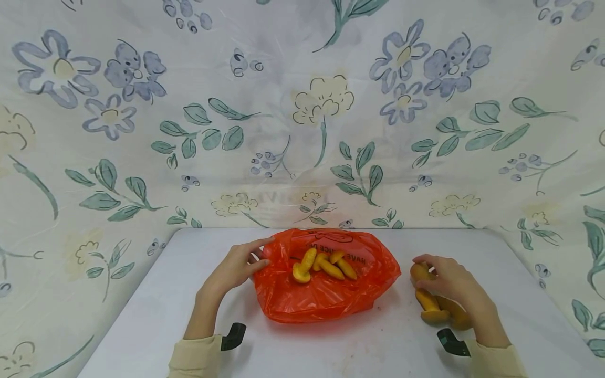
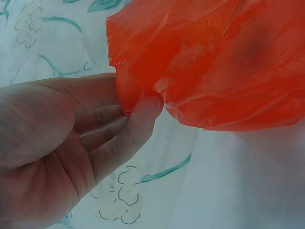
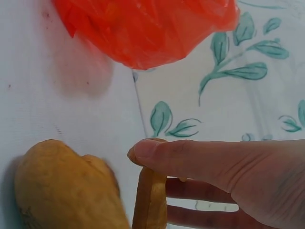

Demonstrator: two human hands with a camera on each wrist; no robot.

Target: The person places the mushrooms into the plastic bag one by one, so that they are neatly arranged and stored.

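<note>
A red plastic bag [image 1: 316,302] lies spread on the white table, with several yellow mushrooms [image 1: 331,269] resting in its opening. My left hand [image 1: 238,265] pinches the bag's left edge; in the left wrist view, thumb and fingers close on the thin red film [image 2: 143,90]. To the right of the bag, my right hand [image 1: 449,281] holds a yellow-brown mushroom [image 3: 151,198] between thumb and fingers. Close under that hand, other mushrooms lie on the table, one with a pale stem [image 1: 427,300] and a larger brownish one [image 3: 62,186]. Part of the held mushroom is hidden by the fingers.
The white table [image 1: 354,352] ends at a cloth backdrop [image 1: 283,105] printed with flowers and leaves, which rises behind and at both sides. A dark curved piece [image 1: 233,336] sits at the left wrist, and a similar one [image 1: 452,342] at the right wrist.
</note>
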